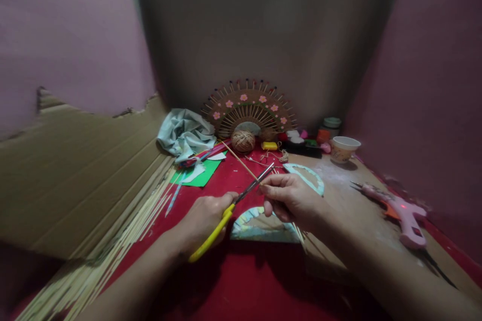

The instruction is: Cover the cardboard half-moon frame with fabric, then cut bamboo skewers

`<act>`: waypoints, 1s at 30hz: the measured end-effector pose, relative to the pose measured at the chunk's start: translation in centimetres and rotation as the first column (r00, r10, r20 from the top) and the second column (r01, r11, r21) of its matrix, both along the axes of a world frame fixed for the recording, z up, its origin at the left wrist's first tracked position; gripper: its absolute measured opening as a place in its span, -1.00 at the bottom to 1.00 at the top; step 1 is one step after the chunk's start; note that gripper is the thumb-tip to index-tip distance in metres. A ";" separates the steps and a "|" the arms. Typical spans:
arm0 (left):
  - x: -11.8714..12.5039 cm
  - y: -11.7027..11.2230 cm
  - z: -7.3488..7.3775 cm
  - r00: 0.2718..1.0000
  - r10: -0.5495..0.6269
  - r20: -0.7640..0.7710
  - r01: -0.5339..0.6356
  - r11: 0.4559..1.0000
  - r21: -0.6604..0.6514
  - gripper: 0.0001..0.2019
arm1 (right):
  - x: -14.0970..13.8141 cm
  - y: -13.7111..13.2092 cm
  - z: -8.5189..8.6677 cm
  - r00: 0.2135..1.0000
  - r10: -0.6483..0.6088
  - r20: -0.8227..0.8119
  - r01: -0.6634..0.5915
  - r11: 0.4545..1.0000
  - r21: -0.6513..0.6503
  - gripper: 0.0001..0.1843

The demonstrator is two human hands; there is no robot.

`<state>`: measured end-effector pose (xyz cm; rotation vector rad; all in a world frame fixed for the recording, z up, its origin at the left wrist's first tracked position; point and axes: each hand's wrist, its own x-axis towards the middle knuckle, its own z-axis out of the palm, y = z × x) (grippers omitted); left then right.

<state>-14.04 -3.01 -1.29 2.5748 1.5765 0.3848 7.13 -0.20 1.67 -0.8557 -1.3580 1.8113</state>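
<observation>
My left hand (207,218) is closed round the yellow handles of a pair of scissors (215,234), whose blades point up and to the right. Between my right thumb and fingers is the near end of a thin wooden stick (241,161). The blades cross the stick right beside the fingertips of my right hand (288,195). Below the hands lies a half-round cardboard piece (241,230) with a pale blue-green papered border. A similar half-round piece (312,175) rests behind my right hand, partly hidden by it.
Many thin sticks (124,241) lie at the left by a cardboard sheet (75,170). A pink glue gun (408,215) and a cup (344,149) stand at right. Behind are a twine ball (243,141), a flowered fan (233,98), crumpled cloth (184,130) and green paper (207,173).
</observation>
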 end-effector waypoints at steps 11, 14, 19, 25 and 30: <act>-0.1 0.7 -0.5 0.948 -0.247 0.200 0.215 0.962 0.168 -0.54 | 1.2 0.7 0.1 0.958 0.256 -0.129 -0.274 0.949 -0.154 -0.78; 0.1 0.5 -0.5 0.947 -0.252 0.201 0.216 0.959 0.185 -0.55 | 1.6 1.1 0.1 0.915 0.361 -0.181 -0.392 0.900 -0.190 -0.79; 0.1 0.1 -0.6 0.968 -0.183 0.172 0.168 0.981 0.097 -0.59 | 1.8 1.3 -0.3 0.903 0.368 -0.223 -0.409 0.895 -0.179 -0.82; -0.2 0.2 -0.3 0.972 -0.144 0.188 0.148 0.989 -0.008 -0.65 | 1.8 1.7 -0.6 0.945 0.267 -0.190 -0.294 0.947 -0.132 -0.83; -0.9 1.2 0.7 0.993 0.003 0.117 -0.002 1.000 -0.009 -0.60 | 2.9 2.4 0.4 0.960 0.037 -0.279 -0.067 0.993 -0.100 -0.91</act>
